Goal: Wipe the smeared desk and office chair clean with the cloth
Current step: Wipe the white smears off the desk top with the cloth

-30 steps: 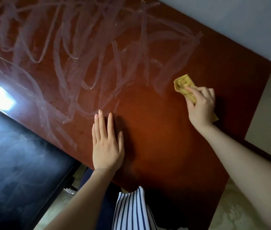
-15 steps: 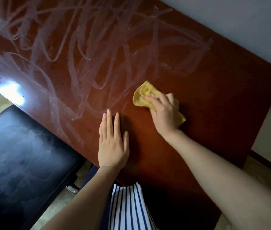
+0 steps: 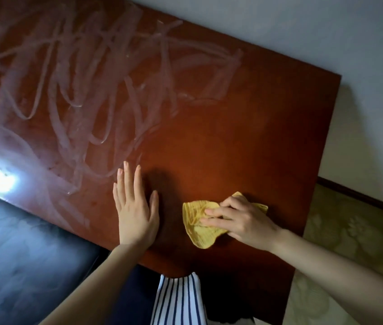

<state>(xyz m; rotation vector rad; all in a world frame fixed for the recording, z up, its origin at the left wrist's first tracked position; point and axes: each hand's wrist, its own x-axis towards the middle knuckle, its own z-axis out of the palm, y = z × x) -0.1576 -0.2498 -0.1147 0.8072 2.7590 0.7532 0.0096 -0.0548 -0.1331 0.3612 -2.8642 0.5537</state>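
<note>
Yellow cloth (image 3: 200,232) in right hand (image 3: 244,221) grip, left hand (image 3: 136,214) flat on desk (image 3: 232,137) beside chair (image 3: 21,254).

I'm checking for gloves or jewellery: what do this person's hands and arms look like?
The left hand and right hand are bare: no gloves, rings, watch or bracelet show. Both forearms are bare too, no sleeve in view. Nails look short and unpainted. A white garment with dark blue stripes shows between the arms.

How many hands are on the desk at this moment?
2. The left hand lies flat on the desk near its front edge; the right hand rests on the yellow cloth just to its right.
</note>
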